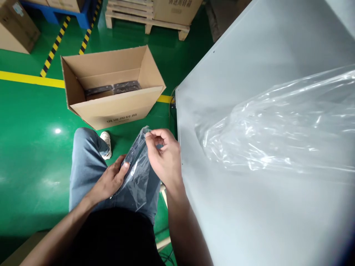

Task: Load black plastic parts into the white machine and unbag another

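A dark flat item in a clear plastic bag (137, 173) rests over my lap, above my jeans. My left hand (111, 181) grips the bag's left side, thumb pressed on the plastic. My right hand (163, 155) pinches the bag's top edge between thumb and fingertips, close to the corner of the grey table (249, 221). Both hands are closed on the bag.
An open cardboard box (113, 107) holding dark flat packs stands on the green floor ahead of my knees. A heap of clear plastic film (277, 125) lies on the grey table to the right. Wooden pallets and more cartons stand at the back.
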Motion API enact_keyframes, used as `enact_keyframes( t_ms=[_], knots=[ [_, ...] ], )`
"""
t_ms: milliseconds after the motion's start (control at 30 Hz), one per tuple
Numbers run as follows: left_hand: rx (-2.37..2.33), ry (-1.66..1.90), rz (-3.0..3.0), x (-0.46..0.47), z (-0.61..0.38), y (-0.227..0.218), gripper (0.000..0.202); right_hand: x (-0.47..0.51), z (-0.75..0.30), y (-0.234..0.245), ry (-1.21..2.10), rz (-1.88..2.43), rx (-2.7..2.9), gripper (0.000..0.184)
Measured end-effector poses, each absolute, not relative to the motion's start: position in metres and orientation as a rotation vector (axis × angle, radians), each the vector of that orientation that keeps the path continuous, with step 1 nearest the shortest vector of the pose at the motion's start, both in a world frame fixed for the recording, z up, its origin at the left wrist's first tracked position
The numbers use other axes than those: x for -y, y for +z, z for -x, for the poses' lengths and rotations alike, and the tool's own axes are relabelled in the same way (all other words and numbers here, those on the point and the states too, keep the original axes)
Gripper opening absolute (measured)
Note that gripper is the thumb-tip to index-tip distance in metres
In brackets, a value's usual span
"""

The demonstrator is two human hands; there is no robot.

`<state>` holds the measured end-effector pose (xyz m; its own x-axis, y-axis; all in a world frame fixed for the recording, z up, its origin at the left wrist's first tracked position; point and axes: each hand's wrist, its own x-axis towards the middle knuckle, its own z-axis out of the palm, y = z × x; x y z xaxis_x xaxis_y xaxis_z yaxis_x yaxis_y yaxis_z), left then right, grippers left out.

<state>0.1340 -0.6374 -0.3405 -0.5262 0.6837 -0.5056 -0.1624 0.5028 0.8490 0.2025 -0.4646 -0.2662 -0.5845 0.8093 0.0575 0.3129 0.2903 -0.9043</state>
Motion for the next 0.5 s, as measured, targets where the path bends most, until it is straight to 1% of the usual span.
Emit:
enact_keyframes(
  t_ms=[100,200,300,367,433,500],
  knots=[
    [-1.825,1.216,-0.385,0.631,-0.135,-0.344,0.056,0.469,-0.19,-0.256,1.001,0.921,2.138,0.015],
    [-1.759,1.289,-0.127,0.626,-0.138,-0.349,0.055,0.472,-0.181,-0.248,0.873,0.724,2.156,0.01],
    [-1.531,1.393,0.244,0.621,-0.138,-0.352,0.062,0.474,-0.184,-0.24,0.798,0.599,2.096,0.021],
    [-1.268,1.548,0.376,0.619,-0.136,-0.352,0.069,0.478,-0.193,-0.239,0.814,0.605,2.096,0.025],
    [-1.045,1.722,0.426,0.616,-0.132,-0.35,0.07,0.487,-0.206,-0.246,0.923,0.639,2.19,0.029],
    [-0.929,1.824,0.462,0.614,-0.126,-0.349,0.069,0.502,-0.218,-0.261,1.079,0.646,2.356,0.042]
  ],
)
